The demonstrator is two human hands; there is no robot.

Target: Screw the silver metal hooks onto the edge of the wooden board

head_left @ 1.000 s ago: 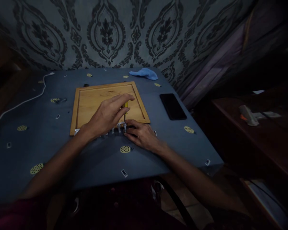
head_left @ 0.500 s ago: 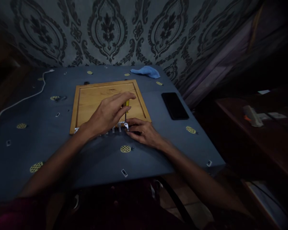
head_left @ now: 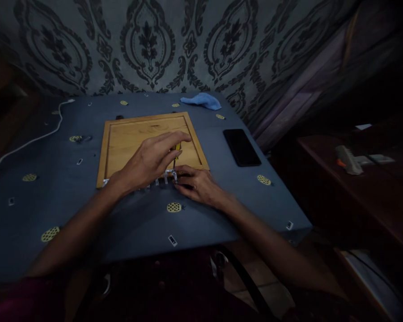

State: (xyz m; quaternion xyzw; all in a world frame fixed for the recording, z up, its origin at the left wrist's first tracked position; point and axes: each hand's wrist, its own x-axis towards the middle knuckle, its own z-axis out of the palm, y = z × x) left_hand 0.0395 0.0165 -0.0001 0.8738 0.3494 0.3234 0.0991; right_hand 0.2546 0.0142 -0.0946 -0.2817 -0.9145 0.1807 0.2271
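Observation:
My left hand (head_left: 147,158) grips a screwdriver (head_left: 177,152) with a yellow and black handle, held upright over the near edge of a framed wooden board (head_left: 134,138). Its tip meets a small silver metal piece (head_left: 174,175) near the board's front right corner. The fingers of my right hand (head_left: 199,184) pinch this piece from the right. Several similar silver hooks (head_left: 165,179) jut out from the board's near edge, partly covered by my left hand and wrist.
A black phone (head_left: 242,147) lies right of the board, a blue cloth (head_left: 203,101) behind it. A white cable (head_left: 36,139) runs along the left. On a dark red surface (head_left: 372,197) to the right lies a glue gun (head_left: 349,160). A patterned curtain (head_left: 147,44) hangs behind the table.
The view has shifted slightly. My left hand stays closed on the screwdriver, and my right hand remains at the silver piece, with almost no movement between them.

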